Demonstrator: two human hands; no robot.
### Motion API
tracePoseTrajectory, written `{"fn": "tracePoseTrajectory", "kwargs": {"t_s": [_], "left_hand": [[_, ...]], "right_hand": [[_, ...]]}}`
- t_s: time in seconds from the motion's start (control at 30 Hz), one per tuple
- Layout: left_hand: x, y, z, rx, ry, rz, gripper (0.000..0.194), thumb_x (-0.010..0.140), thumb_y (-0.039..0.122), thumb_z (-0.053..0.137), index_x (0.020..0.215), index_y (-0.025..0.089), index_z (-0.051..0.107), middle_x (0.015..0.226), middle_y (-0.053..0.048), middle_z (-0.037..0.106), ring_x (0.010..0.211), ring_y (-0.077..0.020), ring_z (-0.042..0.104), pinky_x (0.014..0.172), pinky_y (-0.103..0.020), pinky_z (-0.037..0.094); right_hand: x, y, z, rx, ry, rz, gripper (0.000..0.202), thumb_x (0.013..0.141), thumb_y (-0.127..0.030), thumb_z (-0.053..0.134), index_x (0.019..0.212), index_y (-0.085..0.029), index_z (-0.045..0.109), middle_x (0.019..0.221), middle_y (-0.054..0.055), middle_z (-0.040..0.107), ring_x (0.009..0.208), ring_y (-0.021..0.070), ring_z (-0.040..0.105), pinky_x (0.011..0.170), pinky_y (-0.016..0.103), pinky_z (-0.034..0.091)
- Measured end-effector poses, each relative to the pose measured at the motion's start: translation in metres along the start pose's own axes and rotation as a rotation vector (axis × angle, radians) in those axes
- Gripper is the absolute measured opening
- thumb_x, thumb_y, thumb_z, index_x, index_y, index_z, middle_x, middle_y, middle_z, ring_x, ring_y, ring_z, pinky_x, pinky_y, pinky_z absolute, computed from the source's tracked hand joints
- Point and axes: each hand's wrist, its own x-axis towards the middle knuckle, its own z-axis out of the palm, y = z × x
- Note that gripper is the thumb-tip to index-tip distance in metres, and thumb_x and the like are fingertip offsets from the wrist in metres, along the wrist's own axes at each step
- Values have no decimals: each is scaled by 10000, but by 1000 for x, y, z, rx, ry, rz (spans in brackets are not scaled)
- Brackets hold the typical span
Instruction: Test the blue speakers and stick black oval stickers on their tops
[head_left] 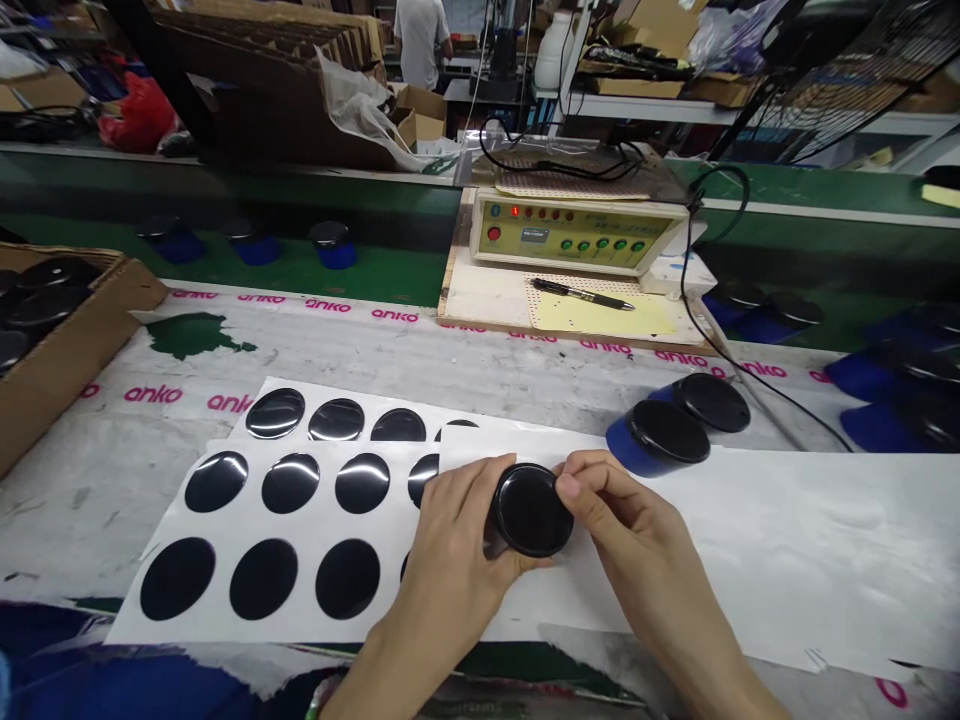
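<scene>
My left hand [461, 555] is wrapped around a round black lid [534, 508], thumb below and fingers at its far side. The lid's glossy flat top faces up toward me; what lies beneath it is mostly hidden. At its right rim, my right hand [630, 530] has thumb and forefinger pinched together, touching the edge; whatever is between those fingertips is too small to make out. Left of my hands lie white sheets bearing rows of round black stickers [347, 580]. Just beyond my right hand sit two blue jars with black tops, the nearer jar [660, 436] partly covering the other.
A control box [577, 232] with buttons stands on a wooden board, a pen [583, 294] before it. Blue black-topped jars [333, 246] stand on the green belt [405, 230] behind. At left is a cardboard box [82, 345] of black lids; a person [421, 45] stands far back.
</scene>
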Motion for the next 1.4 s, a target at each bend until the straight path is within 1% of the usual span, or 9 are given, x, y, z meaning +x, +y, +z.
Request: {"fn": "tracePoseTrajectory", "kwargs": {"t_s": [0.43, 0.77, 0.9, 1.0, 1.07, 1.17, 1.23, 1.3, 1.4], "left_hand": [[0, 0, -1, 6, 11, 60, 697, 729, 395, 753, 1293, 284, 361, 1215, -46, 572, 1119, -242, 530, 931, -376, 438], [0, 0, 0, 8, 13, 56, 651, 763, 404, 722, 1297, 287, 369, 1212, -51, 576, 1118, -250, 538, 932, -381, 440], [1, 0, 0, 2, 0, 44, 622, 784, 411, 700, 1297, 288, 370, 1206, -45, 575, 1112, -242, 535, 936, -379, 437], [1, -1, 0, 11, -3, 30, 651, 766, 380, 729, 1301, 288, 370, 1211, -45, 568, 1112, -248, 528, 928, -379, 444], [-1, -1, 0, 29, -5, 33, 674, 759, 365, 739, 1312, 280, 364, 1207, -55, 561, 1105, -256, 524, 922, -388, 447], [-3, 1, 0, 87, 5, 97, 716, 811, 302, 680, 1402, 256, 278, 1186, -84, 540, 1090, -258, 515, 929, -411, 440], [-3, 4, -1, 136, 0, 167, 752, 819, 233, 642, 1448, 258, 230, 1173, -97, 520, 1084, -262, 507, 929, -421, 442], [-1, 6, -1, 178, -15, 214, 747, 813, 188, 622, 1454, 279, 250, 1189, -104, 497, 1081, -272, 499, 919, -428, 454], [-2, 8, 1, 263, -12, 256, 660, 850, 168, 577, 1433, 317, 307, 1350, -126, 401, 1075, -287, 492, 894, -448, 476]], "right_hand": [[-6, -3, 9, -297, 167, -240, 166, 869, -272, 616, 717, -225, 570, 889, 5, 509, 852, 144, 552, 706, 247, 465], [-6, -5, 11, -396, 141, -289, 170, 896, -251, 575, 737, -227, 518, 887, 20, 485, 865, 163, 536, 719, 275, 454], [-3, -11, 3, -591, 45, -296, 242, 922, -304, 522, 707, -226, 443, 759, -5, 465, 678, 139, 496, 593, 265, 409], [2, -15, -5, -756, 62, -171, 359, 846, -472, 599, 688, -233, 383, 659, -41, 433, 498, 109, 399, 464, 259, 329], [4, -15, -7, -704, 49, -73, 364, 810, -545, 612, 771, -238, 420, 646, -53, 459, 462, 106, 411, 439, 255, 325], [4, -11, -2, -448, -88, -10, 300, 917, -533, 451, 918, -233, 472, 621, -54, 506, 464, 119, 485, 450, 252, 376], [2, -8, 1, -322, -129, 0, 322, 953, -521, 380, 872, -227, 485, 576, -54, 512, 463, 124, 508, 470, 253, 404], [0, -6, 2, -233, -146, 29, 338, 953, -528, 376, 852, -226, 488, 555, -53, 521, 484, 134, 535, 500, 257, 435], [-3, -3, -2, -164, -185, 42, 318, 960, -506, 382, 950, -219, 520, 616, -40, 562, 564, 145, 576, 575, 269, 474]]}}
